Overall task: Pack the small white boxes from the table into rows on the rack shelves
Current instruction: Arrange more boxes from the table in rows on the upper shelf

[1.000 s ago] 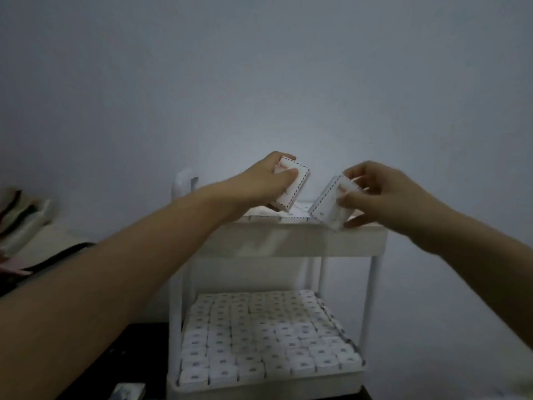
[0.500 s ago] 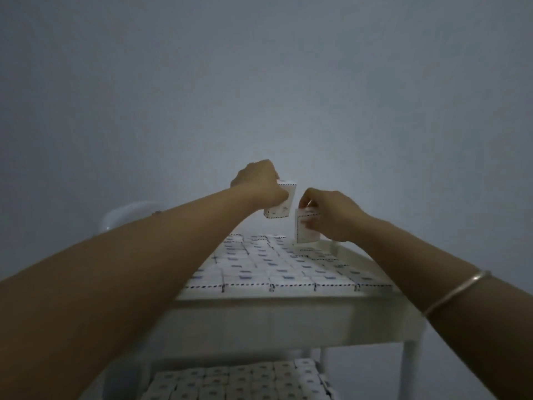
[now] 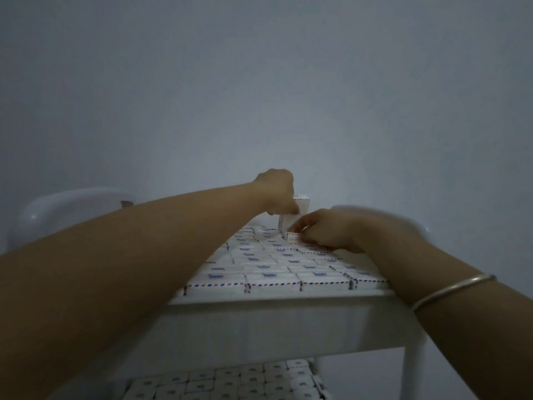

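White box (image 3: 286, 222) now sits lower, at shelf (image 3: 274, 311) far edge, pinched by right hand (image 3: 327, 230); left hand (image 3: 277, 192) grips second box (image 3: 303, 204), unplaced

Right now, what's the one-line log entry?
left hand: holds box over back row | right hand: pinches second box at back row | top shelf: rows packed | lower boxes: packed
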Demonstrator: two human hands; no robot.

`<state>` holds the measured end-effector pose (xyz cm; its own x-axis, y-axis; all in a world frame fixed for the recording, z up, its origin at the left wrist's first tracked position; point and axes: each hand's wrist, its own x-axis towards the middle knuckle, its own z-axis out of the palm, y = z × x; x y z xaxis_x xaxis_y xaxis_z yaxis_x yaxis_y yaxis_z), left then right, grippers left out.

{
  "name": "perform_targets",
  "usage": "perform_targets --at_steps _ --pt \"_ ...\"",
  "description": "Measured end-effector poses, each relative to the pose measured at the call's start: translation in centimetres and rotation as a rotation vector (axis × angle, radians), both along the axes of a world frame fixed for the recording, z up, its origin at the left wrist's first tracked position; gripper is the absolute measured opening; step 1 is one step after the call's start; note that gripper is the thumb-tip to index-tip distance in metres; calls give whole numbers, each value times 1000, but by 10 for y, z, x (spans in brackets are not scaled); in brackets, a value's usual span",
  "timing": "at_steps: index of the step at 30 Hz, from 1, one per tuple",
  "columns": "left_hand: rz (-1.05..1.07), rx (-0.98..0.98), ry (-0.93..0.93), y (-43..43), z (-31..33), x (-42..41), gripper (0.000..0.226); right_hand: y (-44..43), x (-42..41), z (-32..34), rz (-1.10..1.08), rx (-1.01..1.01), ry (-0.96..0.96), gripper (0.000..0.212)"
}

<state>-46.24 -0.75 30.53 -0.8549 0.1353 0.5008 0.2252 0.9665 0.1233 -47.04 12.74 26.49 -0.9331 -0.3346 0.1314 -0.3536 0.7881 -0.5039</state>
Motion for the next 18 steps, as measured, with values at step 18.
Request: perform_targets --at_steps 18 --pt "-150 1 -194 -8 -14 -1 33 -2 9 2 -224 -27 42 56"
